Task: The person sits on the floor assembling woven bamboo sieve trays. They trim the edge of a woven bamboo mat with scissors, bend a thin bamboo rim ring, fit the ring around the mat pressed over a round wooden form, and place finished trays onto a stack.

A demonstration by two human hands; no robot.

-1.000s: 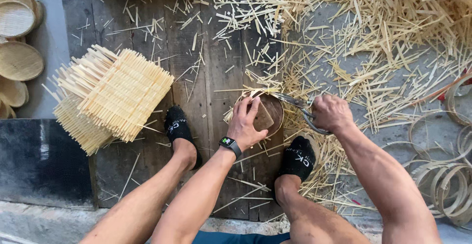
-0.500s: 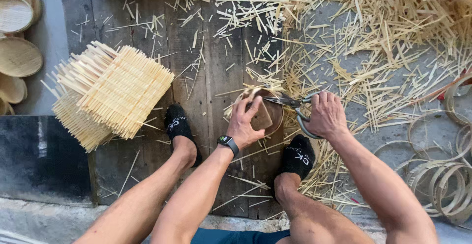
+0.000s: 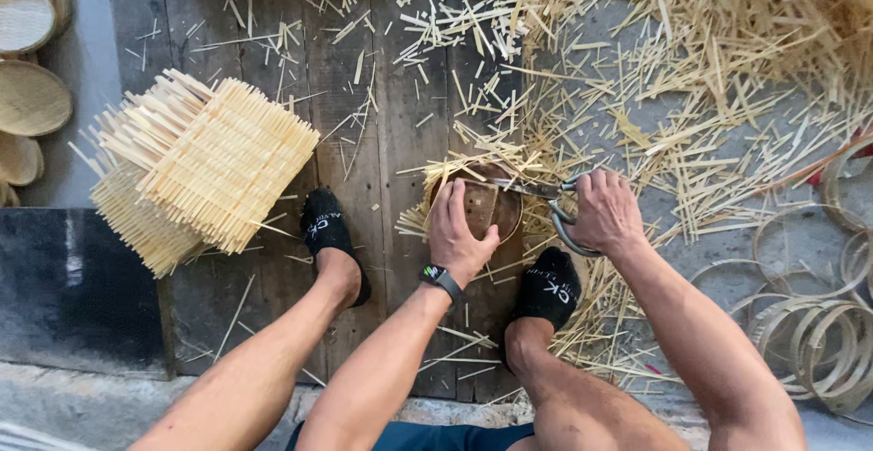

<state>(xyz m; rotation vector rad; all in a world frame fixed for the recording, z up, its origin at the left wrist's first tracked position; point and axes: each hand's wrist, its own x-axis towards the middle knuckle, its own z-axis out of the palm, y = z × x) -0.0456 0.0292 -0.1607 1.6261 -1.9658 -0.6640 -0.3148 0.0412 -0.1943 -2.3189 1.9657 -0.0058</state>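
Note:
My left hand (image 3: 459, 233) presses down on a small round woven bamboo basket (image 3: 496, 207) that rests on the wooden boards between my feet. Loose strip ends stick out around its rim. My right hand (image 3: 605, 212) grips the handles of metal scissors (image 3: 546, 195), whose blades reach left over the basket's top edge. A black watch sits on my left wrist.
A stack of square woven bamboo mats (image 3: 195, 165) lies at the left. Finished round baskets (image 3: 32, 96) line the left edge. Bamboo hoops (image 3: 809, 315) lie at the right. Cut bamboo strips (image 3: 691, 69) cover the ground ahead and to the right. My black-socked feet (image 3: 327, 228) flank the basket.
The scissors and my right hand have shifted slightly along the basket's rim, and my left hand has turned a little on the basket.

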